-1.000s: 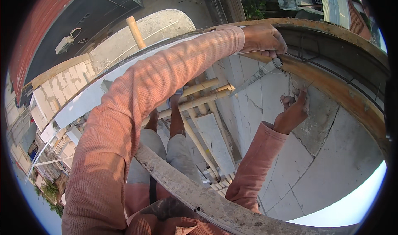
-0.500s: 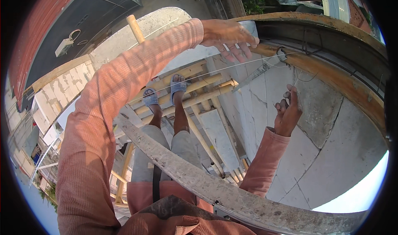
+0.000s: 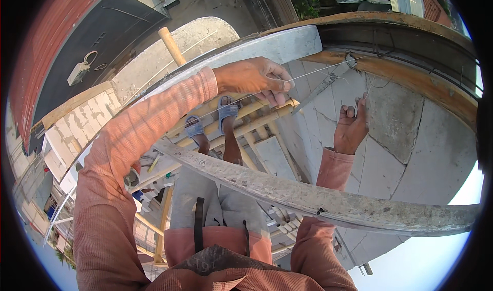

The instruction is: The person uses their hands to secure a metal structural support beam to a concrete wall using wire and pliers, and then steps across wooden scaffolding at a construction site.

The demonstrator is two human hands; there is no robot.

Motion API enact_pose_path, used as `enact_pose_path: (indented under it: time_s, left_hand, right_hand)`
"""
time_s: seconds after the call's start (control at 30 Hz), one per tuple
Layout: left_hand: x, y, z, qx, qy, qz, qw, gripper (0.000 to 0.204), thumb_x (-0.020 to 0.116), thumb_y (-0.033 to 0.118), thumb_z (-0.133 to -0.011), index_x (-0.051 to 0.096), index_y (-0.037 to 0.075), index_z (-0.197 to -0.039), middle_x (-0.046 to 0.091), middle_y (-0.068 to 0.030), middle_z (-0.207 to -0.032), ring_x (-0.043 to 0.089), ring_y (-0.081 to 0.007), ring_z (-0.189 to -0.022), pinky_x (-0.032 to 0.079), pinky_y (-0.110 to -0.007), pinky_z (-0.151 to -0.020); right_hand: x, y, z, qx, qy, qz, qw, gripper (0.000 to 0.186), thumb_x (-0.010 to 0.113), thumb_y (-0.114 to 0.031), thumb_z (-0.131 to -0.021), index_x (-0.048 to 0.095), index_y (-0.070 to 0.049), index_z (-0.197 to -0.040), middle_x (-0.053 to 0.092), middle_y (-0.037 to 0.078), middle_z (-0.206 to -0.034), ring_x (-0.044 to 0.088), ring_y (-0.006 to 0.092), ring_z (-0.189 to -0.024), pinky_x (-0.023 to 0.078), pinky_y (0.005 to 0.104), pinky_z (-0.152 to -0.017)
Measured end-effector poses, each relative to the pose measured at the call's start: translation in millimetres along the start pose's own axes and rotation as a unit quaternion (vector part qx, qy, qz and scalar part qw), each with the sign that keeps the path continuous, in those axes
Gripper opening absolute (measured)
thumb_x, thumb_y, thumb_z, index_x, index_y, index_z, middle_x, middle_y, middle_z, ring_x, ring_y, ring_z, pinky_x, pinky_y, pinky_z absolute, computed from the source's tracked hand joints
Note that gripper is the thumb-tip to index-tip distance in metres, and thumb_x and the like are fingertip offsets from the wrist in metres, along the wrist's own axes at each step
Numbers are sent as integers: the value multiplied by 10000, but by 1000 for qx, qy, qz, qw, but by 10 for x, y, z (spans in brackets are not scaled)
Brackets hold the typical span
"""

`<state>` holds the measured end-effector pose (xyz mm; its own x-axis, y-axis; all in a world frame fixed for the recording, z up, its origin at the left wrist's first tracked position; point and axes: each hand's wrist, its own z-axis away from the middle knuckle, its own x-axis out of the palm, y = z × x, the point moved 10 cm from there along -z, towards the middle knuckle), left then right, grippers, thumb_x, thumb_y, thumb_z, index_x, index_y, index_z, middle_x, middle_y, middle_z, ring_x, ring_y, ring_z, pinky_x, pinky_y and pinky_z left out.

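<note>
My left hand (image 3: 254, 79) is closed, with thumb and fingers pinched around a thin white string (image 3: 328, 66). The string is taut from the wooden pole (image 3: 411, 74) down to the left, past my sandalled feet. Just beyond this hand lies a long pale grey board (image 3: 287, 44) with a squared end. My right hand (image 3: 352, 125), lower and to the right, has its fingers curled. A thin pale strand seems to rise from its fingertips toward the pole; its other details are too small to tell. Close to the strand, a fine loop of wire (image 3: 381, 84) hangs beneath the pole.
A curved concrete strip (image 3: 287, 193) crosses in front of my body. Bamboo poles (image 3: 257, 117) form the scaffold around my feet. Grey cracked panels (image 3: 395, 132) slope on the right. A dark curved edge with thin rods (image 3: 377, 47) runs along the far right.
My left hand has come off the board's end, moving nearer and left, and has closed on the string. My right hand has risen slightly. The view has tilted, so the concrete strip appears higher.
</note>
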<state>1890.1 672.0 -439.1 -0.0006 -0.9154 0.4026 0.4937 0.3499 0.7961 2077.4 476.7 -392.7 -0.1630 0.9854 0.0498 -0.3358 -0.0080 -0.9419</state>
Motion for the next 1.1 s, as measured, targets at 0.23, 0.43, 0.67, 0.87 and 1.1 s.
enact_pose_path:
  time_s: [0.23,0.43,0.67,0.87,1.1]
  left_hand:
    - [7,109,-54,41,76,7,996,490,573,388,-980,559,-14,-1261,694,-122,-1038,673,-179,-953,504,-304,-893]
    - [-5,303,-243,70,91,2,993,437,553,333,-991,555,-17,-1253,692,-131,-1067,675,-185,-944,503,-310,-903]
    - [-17,332,-454,26,148,-41,988,326,574,241,-969,592,-9,-1177,713,-132,-1049,683,-163,-911,502,-293,-874]
    - [-54,244,-598,47,162,-42,985,265,560,200,-967,612,0,-1133,720,-118,-1046,687,-171,-940,498,-300,-886]
    - [-270,174,-353,91,162,-38,982,577,522,465,-963,563,-22,-1271,664,-168,-1195,648,-228,-1097,479,-338,-969]
  right_hand:
    - [-121,104,216,-33,-35,-155,987,405,593,-80,-961,479,26,-1335,517,46,-1089,443,76,-660,465,286,-730]
    - [-284,217,370,3,33,-133,991,389,551,-53,-970,475,45,-1339,526,66,-1085,462,103,-673,489,306,-755]
    - [-259,150,461,16,25,33,999,385,582,-81,-946,517,51,-1301,602,121,-1109,624,168,-872,532,348,-884]
    - [-112,123,496,-5,6,137,991,392,597,-117,-933,539,42,-1287,621,125,-1113,646,196,-961,530,340,-880]
    - [206,35,546,-98,-30,340,935,382,609,-136,-922,567,33,-1262,657,115,-1031,633,169,-907,523,301,-824]
